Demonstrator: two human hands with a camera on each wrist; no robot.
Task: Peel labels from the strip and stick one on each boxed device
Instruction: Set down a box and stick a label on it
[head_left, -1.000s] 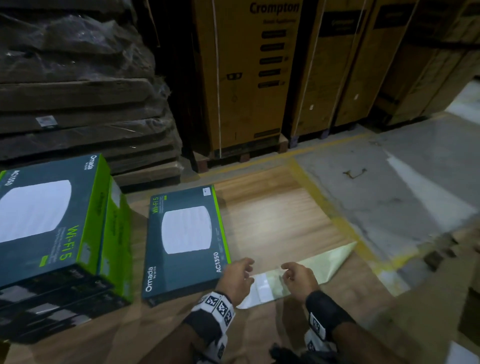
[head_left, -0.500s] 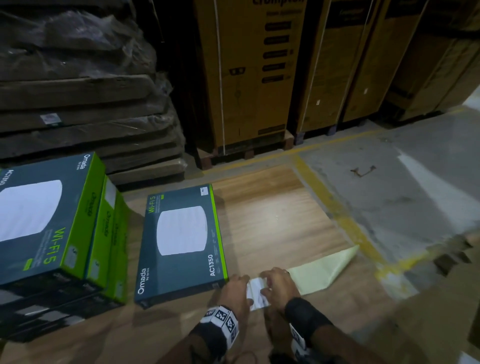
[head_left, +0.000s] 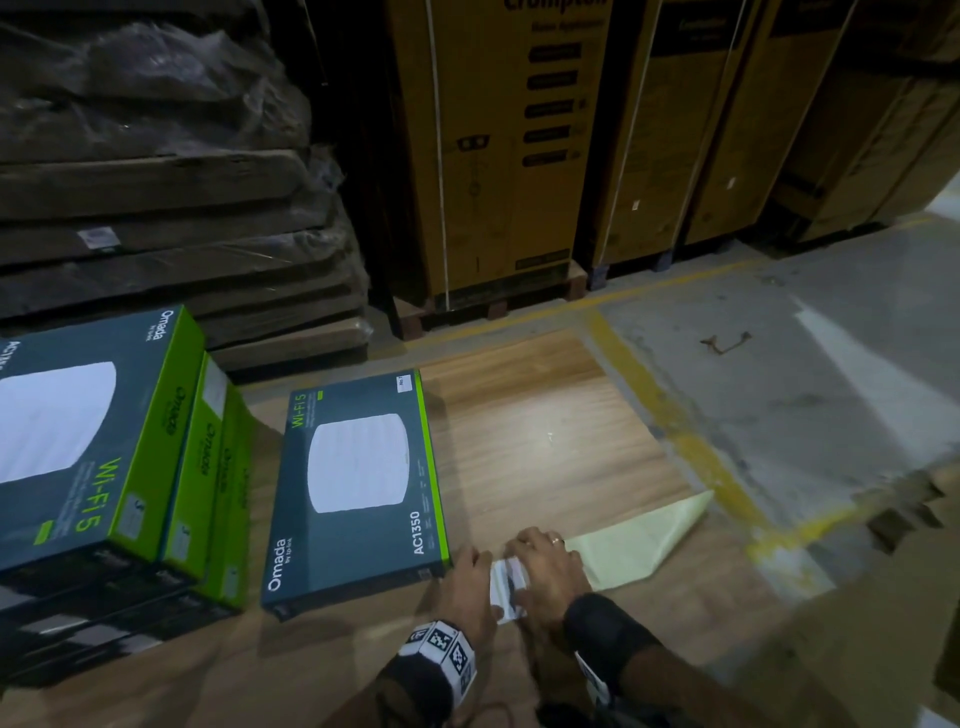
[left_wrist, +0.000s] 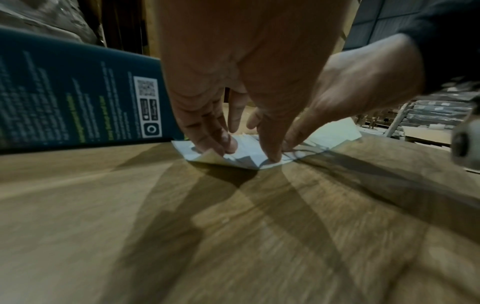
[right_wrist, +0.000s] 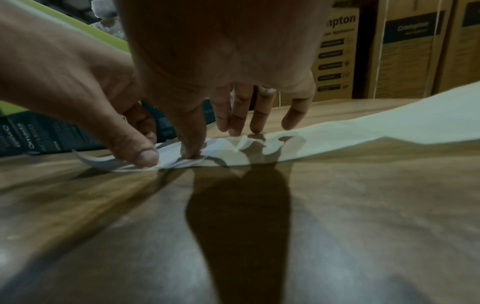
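Note:
A label strip (head_left: 639, 540) with pale yellow-green backing lies on the wooden table, its white labelled end (head_left: 506, 584) between my hands. My left hand (head_left: 467, 577) presses that end down with thumb and fingertips (left_wrist: 226, 144); a corner (left_wrist: 210, 156) curls up beside them. My right hand (head_left: 545, 561) sets its thumb tip (right_wrist: 192, 152) on the strip (right_wrist: 363, 133), with its other fingers (right_wrist: 257, 121) straight above the paper. A flat teal-and-green boxed device (head_left: 358, 488) lies just left of my hands. I cannot tell whether a label has come away.
A stack of the same boxes (head_left: 88, 441) stands at the left of the table (head_left: 545, 426). Beyond are wrapped dark slabs (head_left: 156, 208) and tall cardboard cartons (head_left: 498, 145) on pallets. A concrete floor with yellow lines (head_left: 691, 447) runs to the right.
My hands have come together from either side onto the strip's white end. The view has shifted slightly; the boxes have not moved.

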